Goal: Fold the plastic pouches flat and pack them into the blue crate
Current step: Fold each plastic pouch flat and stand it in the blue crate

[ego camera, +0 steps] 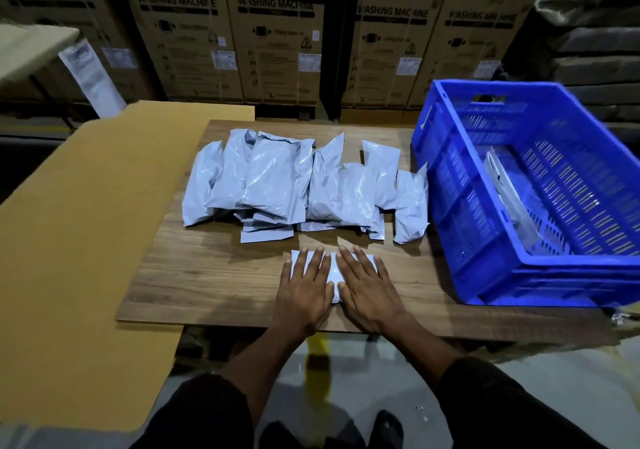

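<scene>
Several pale grey plastic pouches [287, 185] lie heaped across the middle of the wooden board [207, 275]. One folded pouch [333, 268] lies flat near the board's front edge. My left hand [304, 293] and my right hand [369, 289] both press flat on it, palms down, fingers spread and side by side. The blue crate [485, 227] stands at the right end of the board, with one flat pouch [509, 196] leaning inside it.
A large sheet of brown cardboard [79, 241] lies to the left, partly under the board. Stacked washing-machine cartons [277, 33] form a wall behind. My legs and a shoe show below the board's front edge.
</scene>
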Available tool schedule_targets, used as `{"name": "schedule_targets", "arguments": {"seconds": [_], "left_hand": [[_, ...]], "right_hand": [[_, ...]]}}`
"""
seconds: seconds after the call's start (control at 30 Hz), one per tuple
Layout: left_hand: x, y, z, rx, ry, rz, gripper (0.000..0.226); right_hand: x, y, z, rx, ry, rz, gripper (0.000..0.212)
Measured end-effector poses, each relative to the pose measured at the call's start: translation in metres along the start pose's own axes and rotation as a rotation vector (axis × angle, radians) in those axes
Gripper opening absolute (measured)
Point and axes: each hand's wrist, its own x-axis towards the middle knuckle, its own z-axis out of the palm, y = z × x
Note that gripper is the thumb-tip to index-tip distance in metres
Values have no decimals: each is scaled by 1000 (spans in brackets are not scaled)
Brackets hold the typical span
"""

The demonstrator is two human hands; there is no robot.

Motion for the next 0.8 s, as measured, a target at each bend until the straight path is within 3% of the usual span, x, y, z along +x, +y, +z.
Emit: {"name": "schedule_targets", "arguments": {"seconds": [0.8], "left_hand": [[-6, 2, 3, -11, 13, 23, 53]], "right_hand": [[-4, -4, -4, 27, -46, 21, 68]]}}
